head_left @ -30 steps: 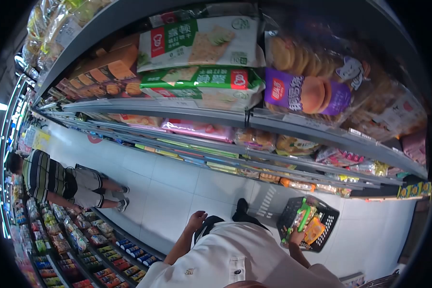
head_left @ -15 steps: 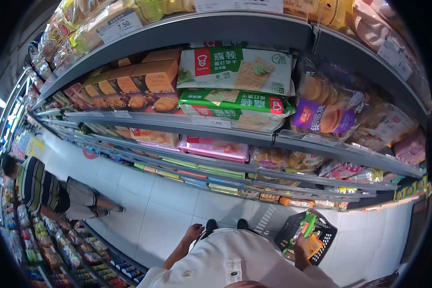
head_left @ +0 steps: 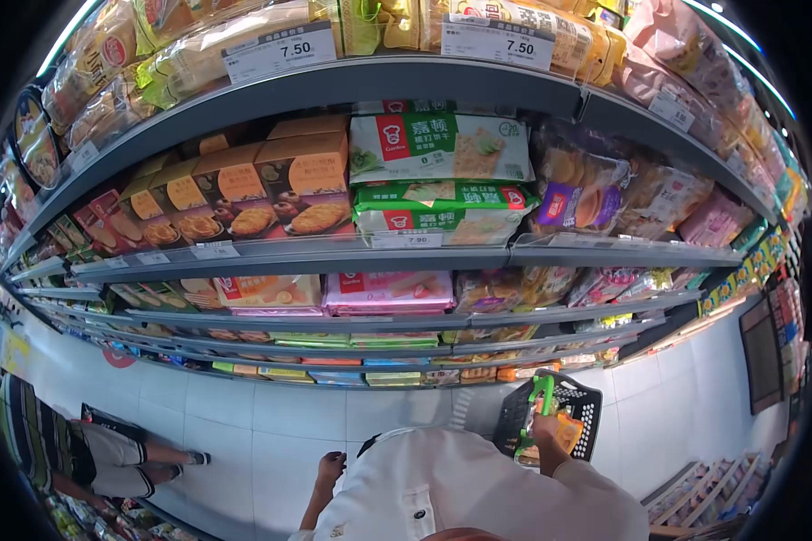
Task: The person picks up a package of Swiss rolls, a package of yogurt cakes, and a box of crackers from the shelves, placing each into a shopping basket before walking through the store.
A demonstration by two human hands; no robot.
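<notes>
My right hand (head_left: 544, 426) is wrapped round the green handle (head_left: 545, 393) of a black shopping basket (head_left: 585, 403), which hangs at my right side. Inside the basket lies an orange package (head_left: 568, 433), partly covered by my hand and arm. On the other side, my left hand (head_left: 332, 465) hangs low beside my white shirt, away from the shelves. Its fingers are curled, and it is too small to tell whether anything is in them.
Ahead, a grey shelf (head_left: 406, 83) carries green-and-white cracker packs (head_left: 438, 149), brown biscuit boxes (head_left: 302, 185) and purple-labelled bags (head_left: 573, 203). Below are pink packs (head_left: 388, 290). A person in a striped top (head_left: 36, 433) stands at the left. Another rack (head_left: 708, 491) is at the lower right.
My view has turned right and drawn back a little, so more of the right-hand aisle shows. My right hand still holds the basket handle; the striped-top person now appears nearer the left edge.
</notes>
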